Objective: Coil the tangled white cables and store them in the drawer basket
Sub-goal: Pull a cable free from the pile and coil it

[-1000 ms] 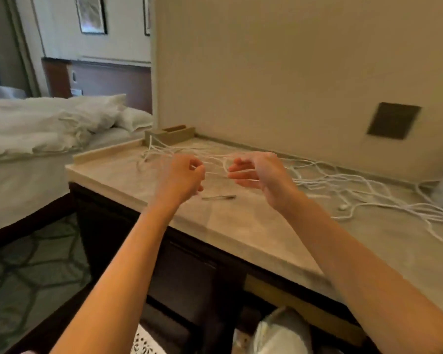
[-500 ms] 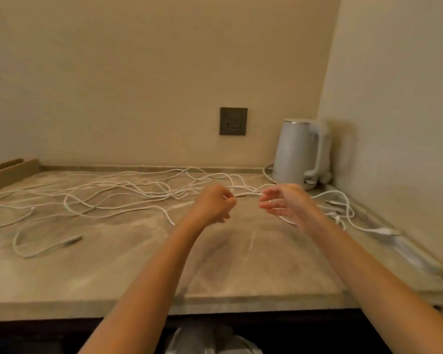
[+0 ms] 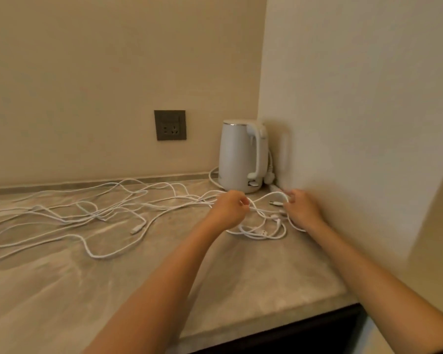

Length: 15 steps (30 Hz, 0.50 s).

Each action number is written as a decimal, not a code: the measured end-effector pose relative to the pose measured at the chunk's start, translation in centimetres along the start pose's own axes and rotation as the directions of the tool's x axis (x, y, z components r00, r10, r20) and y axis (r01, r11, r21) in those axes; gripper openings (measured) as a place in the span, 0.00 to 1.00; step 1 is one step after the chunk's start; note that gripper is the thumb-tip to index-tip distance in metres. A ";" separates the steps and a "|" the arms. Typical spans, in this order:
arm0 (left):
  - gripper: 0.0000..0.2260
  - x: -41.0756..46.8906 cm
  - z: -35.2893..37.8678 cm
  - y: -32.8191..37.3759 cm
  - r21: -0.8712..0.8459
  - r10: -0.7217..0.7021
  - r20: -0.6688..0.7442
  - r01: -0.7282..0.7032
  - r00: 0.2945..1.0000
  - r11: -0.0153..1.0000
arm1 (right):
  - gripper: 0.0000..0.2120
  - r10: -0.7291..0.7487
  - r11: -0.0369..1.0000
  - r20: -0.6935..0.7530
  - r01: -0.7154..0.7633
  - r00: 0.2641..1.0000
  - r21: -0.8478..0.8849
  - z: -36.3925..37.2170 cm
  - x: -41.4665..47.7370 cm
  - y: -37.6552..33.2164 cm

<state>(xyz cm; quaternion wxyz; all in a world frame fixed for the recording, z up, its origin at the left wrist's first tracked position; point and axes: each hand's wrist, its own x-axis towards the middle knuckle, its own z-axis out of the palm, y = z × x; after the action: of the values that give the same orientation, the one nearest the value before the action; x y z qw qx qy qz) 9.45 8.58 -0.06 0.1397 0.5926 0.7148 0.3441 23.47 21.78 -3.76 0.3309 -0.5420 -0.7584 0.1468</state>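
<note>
The left hand (image 3: 229, 208) and right hand (image 3: 303, 210) each pinch one arching strand of the thin white tangled cables (image 3: 260, 234), whose long run trails leftward from the left hand (nearer the slack) over the beige stone counter (image 3: 215, 290), a loose heap lying between both wrists.

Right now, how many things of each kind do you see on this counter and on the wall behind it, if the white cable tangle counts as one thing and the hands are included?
Kettle: 1
Wall socket: 1
Cable tangle: 1 (single cables cannot be told apart)
Hands: 2, left hand and right hand
Total: 5
</note>
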 end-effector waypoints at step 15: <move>0.12 4.5 -1.7 -3.0 0.281 0.217 -0.223 -0.151 0.950 0.948 | 0.12 -0.418 0.493 0.284 -0.046 0.863 0.869 -0.6 0.7 -6.3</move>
<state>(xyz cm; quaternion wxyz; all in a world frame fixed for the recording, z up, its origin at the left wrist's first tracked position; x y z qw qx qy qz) 4.95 12.10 0.15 -0.0640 0.6219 0.7068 0.3310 19.17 20.05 0.59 0.3779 -0.1684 -0.6971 0.5856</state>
